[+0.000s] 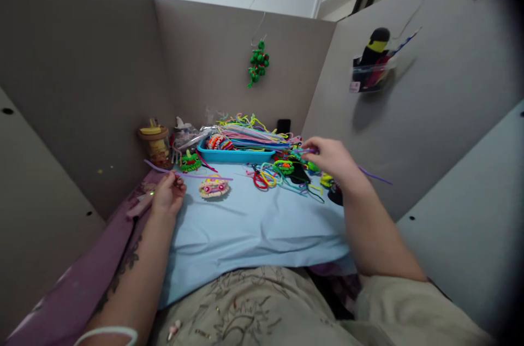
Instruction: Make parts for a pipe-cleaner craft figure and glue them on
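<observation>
My left hand (pixel 168 193) is closed on a purple pipe cleaner (pixel 207 177), which sticks out on both sides of the fingers above the light blue cloth (pixel 262 220). On the right, my right hand (pixel 329 157) pinches another purple pipe cleaner (pixel 375 176); one end shows at the fingertips and the other beyond the wrist. Just right of my left hand sits a cream and pink pipe-cleaner figure (pixel 214 188). Behind it is a green pipe-cleaner figure (pixel 189 162). Below my right fingertips lie loose coloured pipe cleaners (pixel 268 177) and a small green and orange piece (pixel 283 166).
A blue tray (pixel 235 157) at the back holds many pipe cleaners (pixel 254 136) and a striped ball-like piece (pixel 220 142). A lidded cup (pixel 155 144) stands back left, a dark phone-like object (pixel 284 126) back right. Grey panels enclose three sides; a green beaded-looking ornament (pixel 258 64) hangs behind.
</observation>
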A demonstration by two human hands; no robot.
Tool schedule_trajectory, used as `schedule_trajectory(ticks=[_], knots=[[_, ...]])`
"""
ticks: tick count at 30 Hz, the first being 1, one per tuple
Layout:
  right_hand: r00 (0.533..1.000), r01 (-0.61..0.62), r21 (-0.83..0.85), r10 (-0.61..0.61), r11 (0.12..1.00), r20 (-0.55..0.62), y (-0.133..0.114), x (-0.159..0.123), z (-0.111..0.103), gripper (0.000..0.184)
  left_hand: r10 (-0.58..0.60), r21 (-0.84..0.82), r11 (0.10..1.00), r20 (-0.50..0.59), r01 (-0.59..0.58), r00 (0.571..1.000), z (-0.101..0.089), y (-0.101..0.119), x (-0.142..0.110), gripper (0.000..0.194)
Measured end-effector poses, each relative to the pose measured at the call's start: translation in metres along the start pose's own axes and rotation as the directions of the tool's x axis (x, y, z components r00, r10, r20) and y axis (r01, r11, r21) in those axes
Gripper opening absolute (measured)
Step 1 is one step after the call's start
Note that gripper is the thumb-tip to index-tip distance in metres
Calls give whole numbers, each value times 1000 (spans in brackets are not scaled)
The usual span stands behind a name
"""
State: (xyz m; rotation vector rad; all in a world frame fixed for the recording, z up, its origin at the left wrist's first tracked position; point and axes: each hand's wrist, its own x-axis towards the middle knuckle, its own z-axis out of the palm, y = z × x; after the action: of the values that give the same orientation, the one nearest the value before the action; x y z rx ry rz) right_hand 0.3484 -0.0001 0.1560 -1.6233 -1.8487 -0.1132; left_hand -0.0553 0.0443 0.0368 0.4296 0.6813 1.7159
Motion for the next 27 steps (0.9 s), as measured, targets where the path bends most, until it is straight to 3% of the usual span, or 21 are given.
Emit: schedule_trajectory(ticks=[3,7,10,13,15,17,21,23,27], knots=[[959,-99,-308,174,946,226,25,-15,31,14,0,4,1000,3,0,1000,1,0,-1,11],[850,-106,-438,310,893,427,63,-23,82,25,-4,13,1000,7,4,1000,2,0,-1,9],[811,-165,-477,394,863,432,79,-25,104,27,2,14,1000,-4,-2,1000,1,0,-1,10],[808,-209,-485,429,849,404,85,-24,109,24,-7,14,1000,-10,7,1000,1,1,-1,12],[840,-252,-386,398,888,368,87,-21,106,20,-15,16,1000,-9,15,1000,2,1,0,12],[889,-335,-149,365,930,277,87,-18,101,21,-13,17,1000,-7,13,1000,2,0,0,12],[924,-384,334,359,861,134,81,-8,93,35,-3,16,1000,-8,3,1000,1,-1,0,11],[938,-343,445,322,827,125,75,-3,91,38,-6,16,1000,-10,6,1000,0,-1,0,11],[956,-294,473,241,830,169,61,3,95,37,-14,18,1000,-8,14,1000,-1,0,1,13]])
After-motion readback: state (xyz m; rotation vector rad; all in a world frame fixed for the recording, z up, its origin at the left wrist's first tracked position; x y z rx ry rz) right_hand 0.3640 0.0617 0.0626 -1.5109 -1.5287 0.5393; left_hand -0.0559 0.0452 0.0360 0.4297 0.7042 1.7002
